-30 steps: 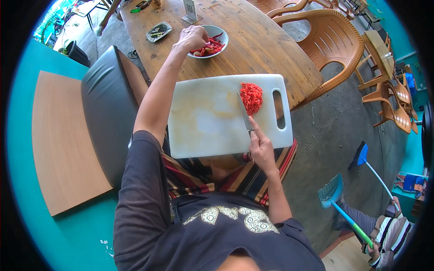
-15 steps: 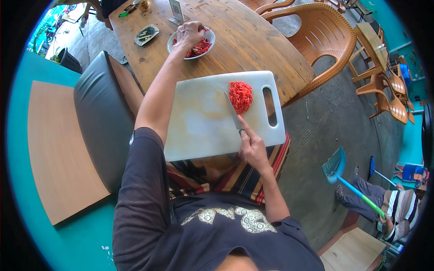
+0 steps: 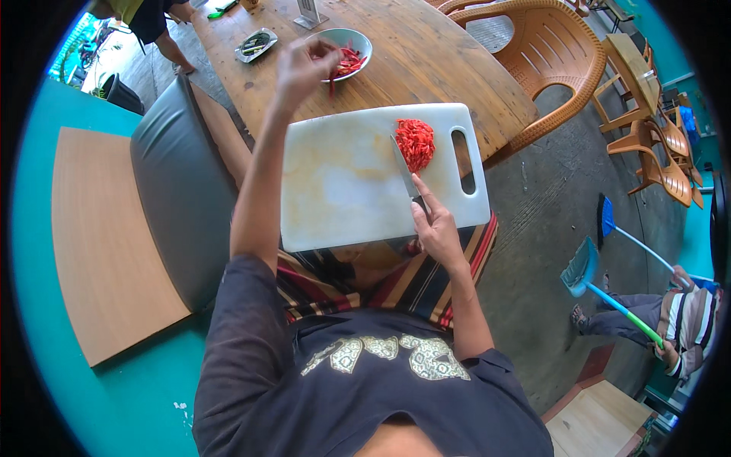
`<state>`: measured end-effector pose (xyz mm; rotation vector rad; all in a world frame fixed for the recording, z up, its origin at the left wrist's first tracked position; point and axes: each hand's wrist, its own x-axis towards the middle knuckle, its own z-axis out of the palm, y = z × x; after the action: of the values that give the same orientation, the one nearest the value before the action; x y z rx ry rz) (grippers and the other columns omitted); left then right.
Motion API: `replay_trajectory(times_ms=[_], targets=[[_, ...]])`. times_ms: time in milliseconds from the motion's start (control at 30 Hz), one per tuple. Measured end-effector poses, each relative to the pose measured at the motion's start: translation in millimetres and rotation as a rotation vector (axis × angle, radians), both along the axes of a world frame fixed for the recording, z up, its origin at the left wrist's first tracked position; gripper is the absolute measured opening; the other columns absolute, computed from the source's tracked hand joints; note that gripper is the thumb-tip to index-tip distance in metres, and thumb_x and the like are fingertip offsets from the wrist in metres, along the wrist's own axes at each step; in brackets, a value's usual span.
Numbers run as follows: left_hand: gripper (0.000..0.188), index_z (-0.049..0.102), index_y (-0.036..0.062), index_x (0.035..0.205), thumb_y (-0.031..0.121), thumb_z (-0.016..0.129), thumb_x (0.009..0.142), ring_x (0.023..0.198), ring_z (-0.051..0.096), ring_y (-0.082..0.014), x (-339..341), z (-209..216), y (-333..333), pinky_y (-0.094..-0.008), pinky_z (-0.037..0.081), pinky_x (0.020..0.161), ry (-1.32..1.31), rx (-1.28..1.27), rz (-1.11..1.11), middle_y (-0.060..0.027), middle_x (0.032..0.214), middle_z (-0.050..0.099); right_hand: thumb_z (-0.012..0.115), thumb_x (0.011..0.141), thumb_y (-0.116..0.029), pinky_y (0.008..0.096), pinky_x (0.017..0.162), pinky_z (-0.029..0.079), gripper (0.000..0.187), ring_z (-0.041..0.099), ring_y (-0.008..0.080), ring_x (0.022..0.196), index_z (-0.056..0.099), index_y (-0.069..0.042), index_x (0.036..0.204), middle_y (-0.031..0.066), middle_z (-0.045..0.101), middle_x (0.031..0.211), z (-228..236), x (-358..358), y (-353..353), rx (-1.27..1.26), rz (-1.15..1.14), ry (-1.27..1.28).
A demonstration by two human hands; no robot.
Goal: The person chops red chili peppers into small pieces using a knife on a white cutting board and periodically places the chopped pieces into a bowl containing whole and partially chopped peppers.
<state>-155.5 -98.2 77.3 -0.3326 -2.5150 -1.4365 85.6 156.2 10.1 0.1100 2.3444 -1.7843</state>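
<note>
Left hand, blurred, seems to pinch a red chili beyond the cutting board; the right hand grips a knife over it. Chopped chili is heaped on the board; longer pods lie in the bowl beyond it. Past the board, a small dish blocks nothing.

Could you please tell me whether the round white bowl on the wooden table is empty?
Not empty: slender red chillies show inside the round white bowl, partly covered by the left hand.

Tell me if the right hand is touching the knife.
Touching: the head view shows the right hand gripping the knife, index finger extended along it.
</note>
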Motion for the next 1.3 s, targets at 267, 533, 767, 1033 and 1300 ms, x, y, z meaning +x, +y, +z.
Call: replay_trajectory(times_ms=[267, 533, 767, 1033, 1300], targets=[[0.011, 0.07, 0.0015, 0.096, 0.007, 0.069, 0.086, 0.078, 0.073, -0.0197, 123.6, -83.3, 43.7, -0.0321, 0.055, 0.071, -0.162, -0.112, 0.034, -0.0113, 0.084, 0.074, 0.051, 0.1, -0.013, 0.0329, 0.063, 0.048, 0.049, 0.05, 0.0138, 0.057, 0.046, -0.013, 0.148, 0.0092, 0.061, 0.074, 4.2, 11.6, -12.8, 0.06, -0.083, -0.033], [0.008, 0.071, 0.0024, 0.093, 0.007, 0.069, 0.087, 0.077, 0.069, -0.0249, 148.9, -95.1, 49.5, -0.0353, 0.054, 0.072, -0.043, -0.145, 0.1, -0.0123, 0.092, 0.07, 0.05, 0.1, -0.014, 0.0376, 0.082, 0.052, 0.046, 0.07, 0.0297, 0.086, 0.049, -0.013, 0.146, 0.0254, 0.069, 0.107, -3.6, 9.7, -26.6, 0.123, 0.0, 0.055], [0.018, 0.071, 0.0027, 0.093, 0.013, 0.078, 0.08, 0.076, 0.067, -0.0274, 155.3, -80.2, 48.8, -0.0383, 0.053, 0.073, -0.109, -0.209, 0.087, -0.0105, 0.094, 0.065, 0.05, 0.1, -0.016, 0.0405, 0.093, 0.05, 0.045, 0.067, 0.0358, 0.106, 0.05, -0.016, 0.145, 0.0236, 0.065, 0.124, 1.0, 7.2, -4.0, 0.225, -0.064, -0.018], [0.016, 0.071, 0.0012, 0.094, 0.005, 0.075, 0.079, 0.08, 0.07, -0.0228, 158.2, -83.3, 47.9, -0.0339, 0.055, 0.074, -0.123, -0.184, 0.086, -0.0121, 0.089, 0.07, 0.05, 0.1, -0.015, 0.0412, 0.099, 0.048, 0.046, 0.063, 0.0386, 0.116, 0.049, -0.018, 0.146, 0.0264, 0.063, 0.125, 9.1, 21.6, -15.3, 0.291, 0.04, 0.064], [0.013, 0.072, 0.0037, 0.093, 0.008, 0.068, 0.081, 0.086, 0.067, -0.0297, 168.2, -86.6, 51.2, -0.0393, 0.053, 0.078, -0.096, -0.257, 0.039, -0.0114, 0.091, 0.067, 0.052, 0.1, -0.016, 0.0396, 0.1, 0.048, 0.044, 0.061, 0.0372, 0.118, 0.052, -0.018, 0.144, 0.0226, 0.064, 0.127, 19.1, 14.4, -1.5, 0.315, -0.033, 0.034]])
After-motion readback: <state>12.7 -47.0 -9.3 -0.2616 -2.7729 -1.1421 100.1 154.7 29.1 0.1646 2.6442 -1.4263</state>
